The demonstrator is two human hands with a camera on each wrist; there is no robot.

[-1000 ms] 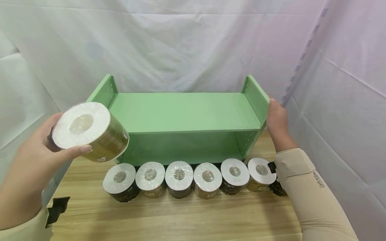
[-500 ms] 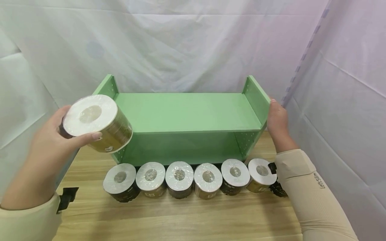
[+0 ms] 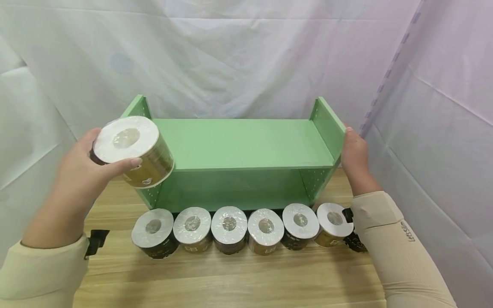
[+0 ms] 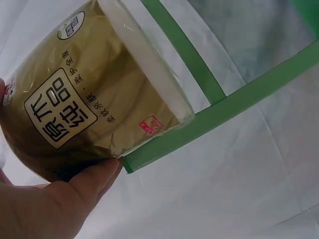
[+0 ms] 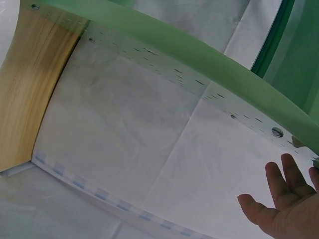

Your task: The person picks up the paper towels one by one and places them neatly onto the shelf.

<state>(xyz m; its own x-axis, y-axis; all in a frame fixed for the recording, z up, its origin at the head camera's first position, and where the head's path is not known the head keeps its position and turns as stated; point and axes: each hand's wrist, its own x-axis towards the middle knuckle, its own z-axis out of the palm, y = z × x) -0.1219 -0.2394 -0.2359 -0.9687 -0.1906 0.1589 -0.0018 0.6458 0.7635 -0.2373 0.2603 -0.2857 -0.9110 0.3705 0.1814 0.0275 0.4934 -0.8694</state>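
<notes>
Wood-grain surface (image 3: 231, 286) carries a green rectangular shelf unit (image 3: 239, 143). At its left end, the left hand (image 3: 82, 177) grips a gold plastic-wrapped cylindrical roll (image 3: 149, 149), tilted; at its right panel, the right hand (image 3: 355, 157) rests, fingers extended.

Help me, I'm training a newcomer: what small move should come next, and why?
Perhaps ease the left hand rightward, carrying its tilted roll over the upper green board: in the head view, the roll overlaps the left side panel.
</notes>
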